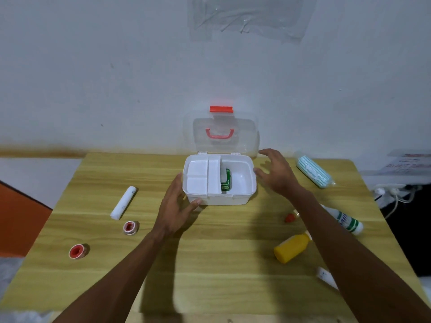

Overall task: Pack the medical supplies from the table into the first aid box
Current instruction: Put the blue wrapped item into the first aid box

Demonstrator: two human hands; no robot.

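Both hands empty and spread, left hand touching the box at its 8 o'clock corner, right hand beside 3 o'clock; steady box mid-bench, then load loose supplies.

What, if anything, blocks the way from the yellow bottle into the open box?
Nothing visible does. The yellow bottle lies on bare table, the first aid box has its lid raised, and its right compartment holds only a green carton.
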